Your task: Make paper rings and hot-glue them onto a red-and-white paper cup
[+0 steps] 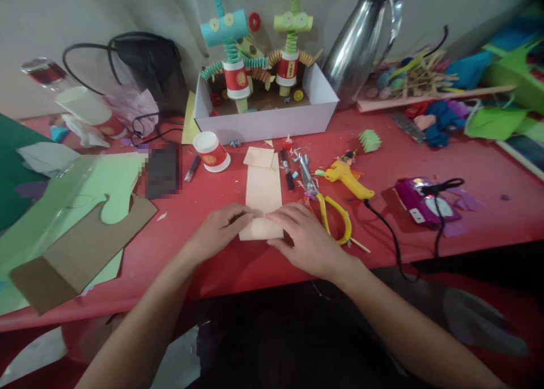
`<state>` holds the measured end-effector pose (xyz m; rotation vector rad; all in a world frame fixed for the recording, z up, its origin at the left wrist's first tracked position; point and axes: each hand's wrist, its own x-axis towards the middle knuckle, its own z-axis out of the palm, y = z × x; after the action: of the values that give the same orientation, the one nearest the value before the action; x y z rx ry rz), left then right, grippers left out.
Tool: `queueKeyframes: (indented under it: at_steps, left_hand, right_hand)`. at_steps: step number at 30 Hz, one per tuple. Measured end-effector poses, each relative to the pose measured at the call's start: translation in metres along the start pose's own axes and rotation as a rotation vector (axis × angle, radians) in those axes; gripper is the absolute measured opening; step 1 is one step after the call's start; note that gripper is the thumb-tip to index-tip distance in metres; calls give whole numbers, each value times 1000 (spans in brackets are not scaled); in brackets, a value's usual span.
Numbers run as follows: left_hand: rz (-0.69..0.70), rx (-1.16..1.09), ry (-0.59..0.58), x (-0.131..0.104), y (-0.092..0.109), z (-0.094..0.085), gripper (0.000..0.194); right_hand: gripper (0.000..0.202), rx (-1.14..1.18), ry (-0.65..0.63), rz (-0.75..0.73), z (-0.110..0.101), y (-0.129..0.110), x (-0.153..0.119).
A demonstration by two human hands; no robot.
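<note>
A pale cream paper strip (263,189) lies lengthwise on the red tabletop, its near end curled over into a roll. My left hand (219,230) pinches the left end of that roll. At the other end, my right hand (308,237) has its thumb below and fingers on top of the paper. A small cream paper piece (259,157) rests across the strip's far end. Just right of the strip lies a black marker (287,169). Yellow-handled scissors (335,216) sit close beside my right hand. A red-and-white paper cup (212,152) stands upside down beyond my left hand.
A yellow glue gun (351,179) with a black cord lies right of the scissors. Behind stands a white box (266,127) holding paper-cup figures, beside a metal jug (357,43). Cut brown cardboard (85,247) lies over green sheets at left. A purple device (425,202) sits right.
</note>
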<state>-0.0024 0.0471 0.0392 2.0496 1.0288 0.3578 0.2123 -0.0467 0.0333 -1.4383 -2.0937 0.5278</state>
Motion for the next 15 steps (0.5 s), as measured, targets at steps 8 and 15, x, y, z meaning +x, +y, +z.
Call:
queueKeyframes:
  at_steps: [8, 15]
  left_hand:
    - [41, 32, 205, -2, 3, 3, 30]
    - [91, -64, 68, -20, 7, 9, 28]
  right_hand:
    - [34, -33, -95, 10, -7, 4, 11]
    - [46, -71, -54, -3, -11, 9, 0]
